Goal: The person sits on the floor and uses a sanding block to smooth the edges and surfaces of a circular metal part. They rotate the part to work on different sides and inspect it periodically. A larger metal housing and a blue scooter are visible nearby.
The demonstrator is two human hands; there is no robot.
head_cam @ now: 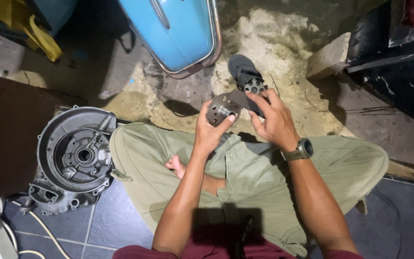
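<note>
I sit cross-legged on the floor in green shorts. My left hand (pixel 210 130) grips a round grey metal hub (pixel 220 110) with a central boss and small holes, held up in front of me. My right hand (pixel 270 118), with a watch on the wrist, pinches a flat dark metal piece (pixel 242 99) that lies against the hub's top right side. Just behind my hands a second round perforated metal part (pixel 254 86) rests on a dark sandal (pixel 243 70) on the ground.
A grey cast engine casing (pixel 74 158) with a circular recess lies on the tiled floor to my left. A light blue scooter body panel (pixel 178 31) stands behind. A concrete block (pixel 329 57) sits at the right, beside a black painted object (pixel 394 52).
</note>
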